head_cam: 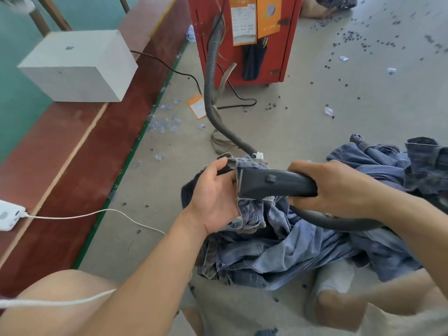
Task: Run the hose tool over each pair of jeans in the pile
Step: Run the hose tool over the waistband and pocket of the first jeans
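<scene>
A heap of blue jeans (298,248) lies on the grey floor in front of me. My left hand (215,197) grips the raised edge of one pair of jeans (252,212), thumb on top. My right hand (337,187) is wrapped round the handle of the dark hose tool (271,184). The tool's flat nozzle end presses against the held denim, right beside my left palm. Its ribbed hose (211,88) curves from under my right hand back to a red machine (244,37).
More jeans (412,163) are piled at the right. A white box (80,66) sits on a red-brown ledge (60,166) at the left, with a white device (9,214) and its cable. Dark thread scraps and plastic bits litter the floor. My knees are at the bottom.
</scene>
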`<action>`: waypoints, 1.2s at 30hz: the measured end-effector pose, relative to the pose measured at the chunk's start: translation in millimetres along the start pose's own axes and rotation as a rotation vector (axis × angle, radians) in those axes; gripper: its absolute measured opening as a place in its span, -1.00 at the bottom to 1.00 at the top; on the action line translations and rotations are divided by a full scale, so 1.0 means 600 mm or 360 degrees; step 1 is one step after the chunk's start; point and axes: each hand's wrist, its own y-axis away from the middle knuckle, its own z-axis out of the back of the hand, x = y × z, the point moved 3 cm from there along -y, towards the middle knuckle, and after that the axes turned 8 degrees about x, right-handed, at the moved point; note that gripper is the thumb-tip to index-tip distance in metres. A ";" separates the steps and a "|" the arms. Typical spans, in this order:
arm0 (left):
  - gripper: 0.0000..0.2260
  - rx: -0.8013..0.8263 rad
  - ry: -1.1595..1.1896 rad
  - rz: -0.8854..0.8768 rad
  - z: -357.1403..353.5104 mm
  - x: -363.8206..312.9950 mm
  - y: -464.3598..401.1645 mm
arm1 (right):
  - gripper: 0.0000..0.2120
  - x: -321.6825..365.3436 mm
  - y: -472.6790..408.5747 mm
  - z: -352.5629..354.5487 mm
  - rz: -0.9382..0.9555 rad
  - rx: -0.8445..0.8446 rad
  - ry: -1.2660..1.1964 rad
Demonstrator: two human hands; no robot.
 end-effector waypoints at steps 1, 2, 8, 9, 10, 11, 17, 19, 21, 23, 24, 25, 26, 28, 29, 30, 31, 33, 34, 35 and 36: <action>-0.41 -0.0016 0.0005 -0.0006 0.002 -0.002 0.001 | -0.79 -0.003 0.002 0.004 -0.0010 -0.0018 -0.0020; -0.40 -0.0032 -0.0002 -0.0015 0.005 -0.004 0.002 | -0.78 -0.008 0.005 0.009 -0.0028 -0.0031 -0.0045; -0.30 0.0059 0.0073 -0.0007 0.005 0.007 -0.004 | -0.78 -0.012 0.010 0.011 -0.0142 0.0081 -0.0030; -0.29 0.0065 0.0086 0.0011 0.003 0.012 -0.004 | -0.79 -0.005 0.006 0.006 -0.0120 0.0086 -0.0032; -0.29 0.0042 0.0084 0.0028 0.001 0.017 -0.004 | -0.79 0.003 0.003 0.002 -0.0093 0.0072 -0.0051; -0.29 0.0018 0.0081 0.0038 0.000 0.020 -0.004 | -0.79 0.010 0.000 0.002 -0.0074 0.0037 -0.0088; -0.66 -0.0157 0.0088 -0.0098 0.006 0.006 -0.001 | -0.77 -0.003 0.005 0.043 -0.0193 -0.0373 -0.0269; -0.70 -0.0229 -0.0001 -0.0085 0.024 0.008 0.000 | -0.72 -0.019 0.012 0.046 -0.0264 -0.0326 -0.0202; -0.67 -0.0299 -0.0088 -0.0022 0.032 0.010 0.004 | -0.64 -0.032 0.019 0.037 -0.0335 -0.0233 -0.0095; -0.57 -0.0244 -0.0139 0.0054 0.032 0.010 0.005 | -0.64 -0.038 0.023 0.023 -0.0311 -0.0128 0.0013; -0.52 -0.0174 -0.0142 0.0066 0.029 0.009 0.005 | -0.67 -0.038 0.025 0.016 -0.0274 -0.0088 0.0042; -0.47 -0.0084 -0.0115 0.0072 0.025 0.008 0.005 | -0.70 -0.036 0.026 0.011 -0.0242 -0.0056 0.0056; -0.43 -0.0003 -0.0074 0.0072 0.021 0.008 0.003 | -0.71 -0.033 0.027 0.008 -0.0211 -0.0029 0.0072; -0.37 0.0074 -0.0021 0.0070 0.016 0.011 0.001 | -0.75 -0.023 0.026 0.003 -0.0152 0.0012 0.0108; -0.35 0.0076 -0.0011 0.0079 0.013 0.013 0.000 | -0.77 -0.017 0.024 0.000 -0.0132 0.0026 0.0115; -0.33 0.0077 -0.0002 0.0097 0.011 0.017 -0.004 | -0.78 -0.010 0.022 -0.004 -0.0118 0.0034 0.0111; -0.32 0.0084 0.0005 0.0120 0.008 0.022 -0.007 | -0.78 -0.003 0.017 -0.006 -0.0104 0.0028 0.0101; -0.28 0.0089 0.0002 0.0146 0.003 0.032 -0.012 | -0.76 0.010 0.006 -0.008 -0.0074 -0.0041 0.0075; -0.28 0.0114 0.0011 0.0154 0.001 0.035 -0.014 | -0.75 0.015 0.003 -0.005 -0.0065 -0.0097 0.0053; -0.29 0.0170 0.0013 0.0155 -0.002 0.036 -0.015 | -0.75 0.017 0.000 0.000 -0.0063 -0.0152 0.0025; -0.30 0.0233 0.0012 0.0147 -0.004 0.035 -0.015 | -0.76 0.016 0.001 0.008 -0.0071 -0.0189 0.0003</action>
